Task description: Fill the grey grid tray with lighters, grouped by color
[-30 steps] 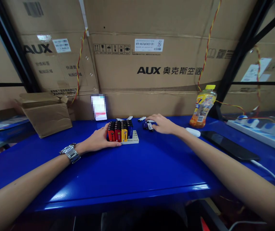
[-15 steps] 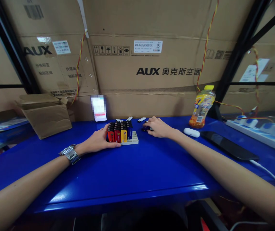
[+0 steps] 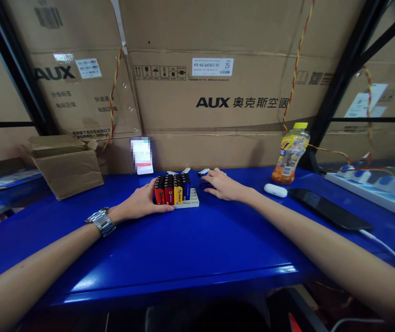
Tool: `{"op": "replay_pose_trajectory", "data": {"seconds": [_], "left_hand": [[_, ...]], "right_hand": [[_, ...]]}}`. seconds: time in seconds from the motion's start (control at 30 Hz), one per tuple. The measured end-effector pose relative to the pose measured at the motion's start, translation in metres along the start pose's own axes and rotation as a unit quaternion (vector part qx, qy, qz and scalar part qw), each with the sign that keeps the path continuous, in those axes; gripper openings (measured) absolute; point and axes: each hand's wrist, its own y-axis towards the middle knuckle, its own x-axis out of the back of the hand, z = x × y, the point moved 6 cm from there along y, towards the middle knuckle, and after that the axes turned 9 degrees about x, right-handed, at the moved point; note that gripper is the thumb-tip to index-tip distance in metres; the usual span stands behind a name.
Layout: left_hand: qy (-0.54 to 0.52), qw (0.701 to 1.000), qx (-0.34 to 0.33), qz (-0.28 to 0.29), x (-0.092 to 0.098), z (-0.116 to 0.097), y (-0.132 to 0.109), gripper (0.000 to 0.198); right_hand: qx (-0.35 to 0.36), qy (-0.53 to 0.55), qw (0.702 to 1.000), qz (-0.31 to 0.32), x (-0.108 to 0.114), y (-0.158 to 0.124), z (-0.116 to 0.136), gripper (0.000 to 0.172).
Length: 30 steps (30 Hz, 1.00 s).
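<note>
Rows of lighters stand upright in a pale gridded tray on the blue table: orange-red lighters, dark red ones, yellow ones and blue ones. The right-hand cells of the tray hold no lighters. My left hand is wrapped round the left side of the tray, its thumb along the front edge. Right of the tray, my right hand is closed on a dark blue lighter, low over the table; the fingers partly hide it. Behind lie a few white lighters, partly covered.
A phone with a lit screen leans against the cardboard at the back. On the left stands a cardboard box. To the right are a drink bottle, a white earbud case, a black phone on a cable and a power strip.
My right hand has shifted slightly left toward the tray with the dark blue lighter. My left hand and the tray have stayed in place.
</note>
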Motion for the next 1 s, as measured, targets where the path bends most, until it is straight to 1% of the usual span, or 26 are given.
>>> {"op": "replay_pose_trajectory", "data": {"seconds": [0.07,0.13,0.2,0.27,0.33,0.4,0.47,0.53,0.6,0.67,0.7,0.77,0.8,0.9,0.97,1.0], "left_hand": [[-0.001,1.0,0.003,0.0,0.0,0.0,0.0,0.092],[0.003,1.0,0.002,-0.001,0.0,0.0,0.0,0.093],[0.008,1.0,-0.001,-0.001,0.0,0.001,0.0,0.093],[0.011,1.0,-0.003,-0.001,0.0,0.001,0.0,0.093],[0.012,1.0,-0.004,-0.003,0.0,0.001,0.0,0.094],[0.012,1.0,-0.004,-0.004,0.0,0.001,0.0,0.095],[0.013,1.0,-0.004,-0.005,0.001,0.001,0.0,0.096],[0.015,1.0,-0.003,-0.004,0.001,0.001,0.0,0.097],[0.017,1.0,0.001,-0.003,0.001,0.0,0.0,0.096],[0.016,1.0,0.003,-0.002,0.001,0.0,0.0,0.096],[0.015,1.0,0.004,-0.003,0.001,0.0,0.0,0.096],[0.016,1.0,0.002,-0.005,0.001,0.0,0.0,0.094],[0.018,1.0,0.001,-0.005,0.001,0.001,0.0,0.094],[0.025,1.0,-0.004,-0.004,0.001,0.001,0.0,0.092],[0.025,1.0,-0.008,-0.004,0.0,0.001,0.0,0.093],[0.023,1.0,-0.008,-0.004,0.0,0.001,0.0,0.093]], "right_hand": [[0.006,0.014,1.0,-0.013,0.002,0.001,0.004,0.022],[0.008,0.048,0.998,-0.05,0.006,0.001,0.007,0.02],[-0.021,0.115,0.989,-0.091,0.009,0.0,0.008,0.02],[-0.074,0.219,0.966,-0.113,0.009,0.0,0.007,0.019],[-0.116,0.327,0.928,-0.134,0.008,-0.001,0.008,0.018],[-0.142,0.415,0.882,-0.175,0.01,-0.001,0.009,0.018],[-0.17,0.489,0.829,-0.211,0.009,-0.002,0.01,0.019],[-0.202,0.563,0.771,-0.218,0.004,-0.002,0.012,0.024],[-0.231,0.615,0.723,-0.212,-0.001,-0.002,0.013,0.033],[-0.257,0.64,0.69,-0.219,-0.004,-0.003,0.013,0.039],[-0.267,0.646,0.678,-0.228,-0.004,-0.003,0.012,0.039],[-0.273,0.652,0.664,-0.244,-0.004,-0.004,0.012,0.031],[-0.272,0.651,0.663,-0.251,-0.003,-0.005,0.013,0.026],[-0.264,0.627,0.679,-0.276,0.001,-0.006,0.014,0.013],[-0.251,0.616,0.693,-0.28,0.003,-0.005,0.015,0.011],[-0.246,0.616,0.696,-0.274,0.003,-0.004,0.015,0.013]]}}
